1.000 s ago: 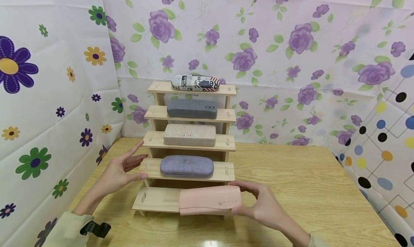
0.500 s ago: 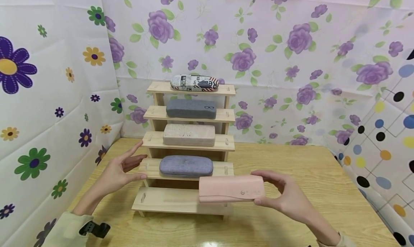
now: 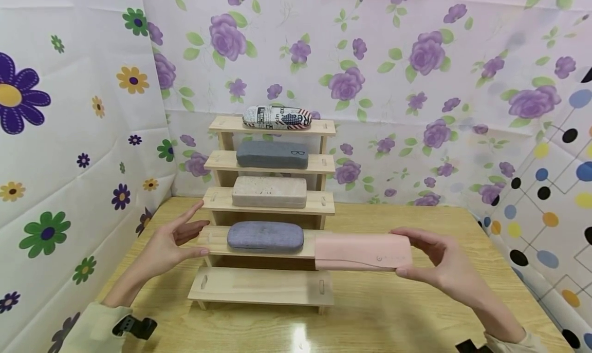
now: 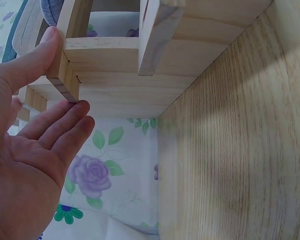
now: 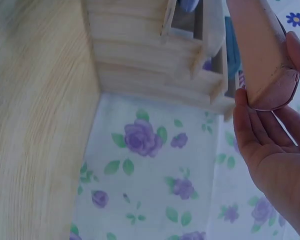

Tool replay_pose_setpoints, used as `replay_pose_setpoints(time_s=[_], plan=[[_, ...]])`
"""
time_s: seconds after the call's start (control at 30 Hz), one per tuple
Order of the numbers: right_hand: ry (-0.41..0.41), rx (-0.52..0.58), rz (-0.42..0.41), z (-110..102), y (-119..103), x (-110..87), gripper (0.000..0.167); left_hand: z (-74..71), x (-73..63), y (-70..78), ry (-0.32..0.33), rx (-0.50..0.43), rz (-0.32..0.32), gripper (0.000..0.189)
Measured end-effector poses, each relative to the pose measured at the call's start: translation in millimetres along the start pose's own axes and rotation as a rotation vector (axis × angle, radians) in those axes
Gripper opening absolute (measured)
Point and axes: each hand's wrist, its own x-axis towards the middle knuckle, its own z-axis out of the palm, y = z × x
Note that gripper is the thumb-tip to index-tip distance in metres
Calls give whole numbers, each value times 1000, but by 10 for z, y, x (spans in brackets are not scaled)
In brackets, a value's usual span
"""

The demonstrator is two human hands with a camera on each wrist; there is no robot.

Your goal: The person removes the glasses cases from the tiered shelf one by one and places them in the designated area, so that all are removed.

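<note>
A stepped wooden display rack stands on the table. My left hand is at its left side, thumb and fingers spanning the end of the second tier from the bottom; the left wrist view shows the fingertips touching that board. In my right hand is a pink glasses case, pinched at its right end between thumb and fingers. The case is held level in the air, its left end overlapping the second tier in the head view. Beside it on that tier lies a blue-purple glasses case.
Higher tiers carry a beige glasses case, a grey-blue case and a newspaper-print case. The bottom tier is bare wood. Floral cloth hangs behind the wood-grain table, with printed cloths on both sides.
My right hand has lifted the pink glasses case off the bottom tier and carried it right and upward. My left hand has stayed at the rack's left side.
</note>
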Motion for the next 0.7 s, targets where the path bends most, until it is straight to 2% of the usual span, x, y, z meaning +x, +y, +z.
replay_pose_setpoints(time_s=[0.13, 0.33, 0.47, 0.7], plan=[[27, -13, -15, -132, 37, -9, 67, -4, 3, -5, -1, 1, -6, 107], [33, -2, 7, -324, 127, -26, 65, -6, 18, -17, 3, -9, 1, 107], [39, -5, 53, -439, 213, -41, 64, -3, 18, -16, 3, -11, -2, 107], [64, -83, 134, -597, 383, -69, 63, -6, 12, 6, 2, 4, -10, 107]])
